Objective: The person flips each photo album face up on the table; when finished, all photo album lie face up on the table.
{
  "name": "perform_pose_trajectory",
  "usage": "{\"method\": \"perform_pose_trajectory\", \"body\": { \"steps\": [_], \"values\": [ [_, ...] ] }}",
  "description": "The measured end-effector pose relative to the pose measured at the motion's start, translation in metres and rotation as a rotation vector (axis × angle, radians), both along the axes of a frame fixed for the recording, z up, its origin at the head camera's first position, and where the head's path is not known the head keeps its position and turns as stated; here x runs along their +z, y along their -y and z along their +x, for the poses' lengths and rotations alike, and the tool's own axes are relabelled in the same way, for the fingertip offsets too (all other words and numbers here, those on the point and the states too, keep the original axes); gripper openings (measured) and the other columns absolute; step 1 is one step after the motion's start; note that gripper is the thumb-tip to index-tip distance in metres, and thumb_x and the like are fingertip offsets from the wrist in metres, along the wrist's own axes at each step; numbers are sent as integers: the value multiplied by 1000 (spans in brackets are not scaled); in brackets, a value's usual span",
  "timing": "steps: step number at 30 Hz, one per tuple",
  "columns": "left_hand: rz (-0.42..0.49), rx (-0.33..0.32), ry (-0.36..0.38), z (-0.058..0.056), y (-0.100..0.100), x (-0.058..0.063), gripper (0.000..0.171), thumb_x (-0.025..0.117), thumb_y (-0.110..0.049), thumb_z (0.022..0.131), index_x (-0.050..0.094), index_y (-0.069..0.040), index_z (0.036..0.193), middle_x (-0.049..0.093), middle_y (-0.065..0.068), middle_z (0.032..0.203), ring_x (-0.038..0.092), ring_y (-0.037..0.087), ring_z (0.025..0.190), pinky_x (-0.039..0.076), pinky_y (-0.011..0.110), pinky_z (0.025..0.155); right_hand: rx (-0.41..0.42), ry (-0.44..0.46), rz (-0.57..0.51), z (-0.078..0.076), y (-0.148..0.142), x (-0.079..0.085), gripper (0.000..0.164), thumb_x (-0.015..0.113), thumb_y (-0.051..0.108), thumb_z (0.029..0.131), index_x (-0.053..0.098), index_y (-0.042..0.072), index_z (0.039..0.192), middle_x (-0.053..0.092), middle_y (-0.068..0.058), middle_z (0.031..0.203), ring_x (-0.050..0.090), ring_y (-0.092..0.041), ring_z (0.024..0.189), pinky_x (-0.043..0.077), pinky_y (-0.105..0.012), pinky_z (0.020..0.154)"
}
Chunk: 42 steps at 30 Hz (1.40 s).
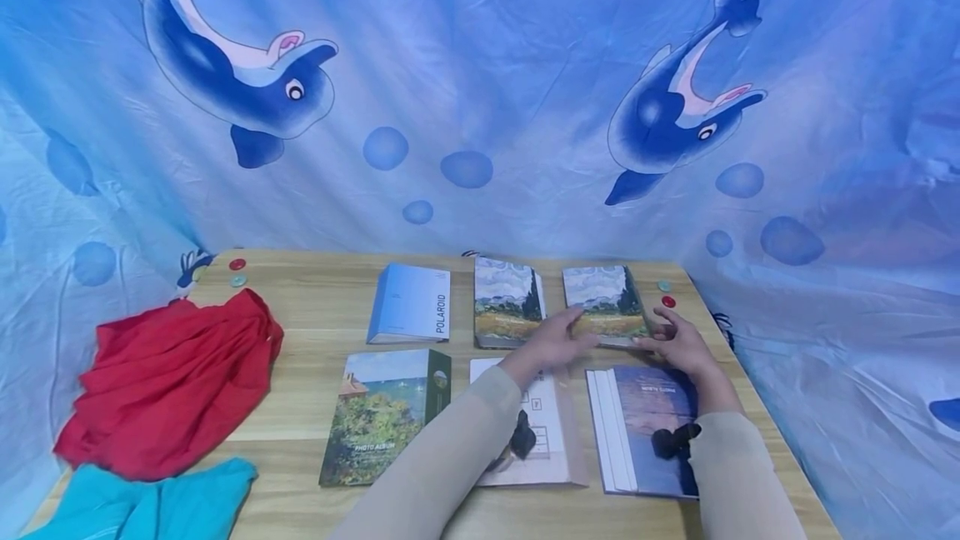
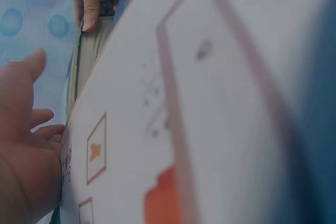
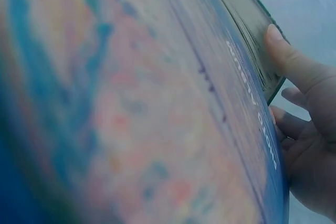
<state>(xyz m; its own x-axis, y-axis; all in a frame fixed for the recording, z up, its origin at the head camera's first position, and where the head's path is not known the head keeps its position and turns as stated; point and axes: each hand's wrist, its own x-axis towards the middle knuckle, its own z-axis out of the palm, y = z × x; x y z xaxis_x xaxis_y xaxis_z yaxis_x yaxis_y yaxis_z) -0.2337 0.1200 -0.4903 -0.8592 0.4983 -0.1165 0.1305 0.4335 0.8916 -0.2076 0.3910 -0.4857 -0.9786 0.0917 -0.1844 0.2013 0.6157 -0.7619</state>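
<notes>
A photo album with a wheat-field painting on its cover [image 1: 603, 298] lies at the back right of the table. My right hand [image 1: 684, 346] holds its near right corner, thumb at the lower edge and fingers along the side; the right wrist view shows the thumb [image 3: 278, 43] against the page edges. By that album's near left corner is my left hand [image 1: 551, 342], slightly blurred, its fingers spread and thumb raised in the left wrist view. Beneath my forearms lie a white album [image 1: 555, 465] and a purple-blue photo album [image 1: 648, 473], both partly hidden.
A matching wheat-field album [image 1: 504, 307], a blue Polaroid album [image 1: 420, 302] and a garden-scene album [image 1: 378, 415] lie further left. Red cloth [image 1: 180, 382] and teal cloth [image 1: 150, 502] cover the table's left side. Small red and teal discs sit near the back corners.
</notes>
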Motion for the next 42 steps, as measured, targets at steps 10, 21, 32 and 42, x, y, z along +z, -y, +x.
{"method": "perform_pose_trajectory", "body": {
  "steps": [10, 21, 32, 42],
  "values": [
    [-54, -36, -12, 1, -3, 3, 79, 64, -55, 95, 33, -20, 160, 35, 4, 162, 35, 28, 147, 31, 44, 120, -10, -22, -50, 1, 1, 8, 118, 87, 41, 80, 12, 2, 162, 41, -28, 141, 46, -43, 123, 39, -61, 107],
    [118, 9, 139, -3, -2, 4, 79, 71, -51, 91, 38, -25, 158, 39, 3, 160, 37, 27, 146, 36, 45, 117, 55, -130, -56, 4, 8, 20, 89, 83, 35, 86, 37, -1, 153, 59, -19, 116, 57, -24, 99, 51, -25, 80],
    [25, -61, -40, -4, -3, 10, 74, 71, -47, 92, 41, -27, 156, 34, 3, 163, 40, 28, 144, 38, 45, 116, 61, -226, -112, 4, 29, 33, 80, 77, 36, 92, 37, 10, 155, 43, -20, 148, 56, -39, 122, 51, -38, 92],
    [53, -118, -64, 5, -4, 28, 88, 70, -49, 93, 23, -28, 163, 34, -1, 163, 37, 21, 145, 35, 38, 117, 110, -338, -134, 6, 53, 42, 72, 74, 27, 95, 39, 9, 155, 45, -21, 144, 54, -38, 122, 48, -14, 85]
  ]
}}
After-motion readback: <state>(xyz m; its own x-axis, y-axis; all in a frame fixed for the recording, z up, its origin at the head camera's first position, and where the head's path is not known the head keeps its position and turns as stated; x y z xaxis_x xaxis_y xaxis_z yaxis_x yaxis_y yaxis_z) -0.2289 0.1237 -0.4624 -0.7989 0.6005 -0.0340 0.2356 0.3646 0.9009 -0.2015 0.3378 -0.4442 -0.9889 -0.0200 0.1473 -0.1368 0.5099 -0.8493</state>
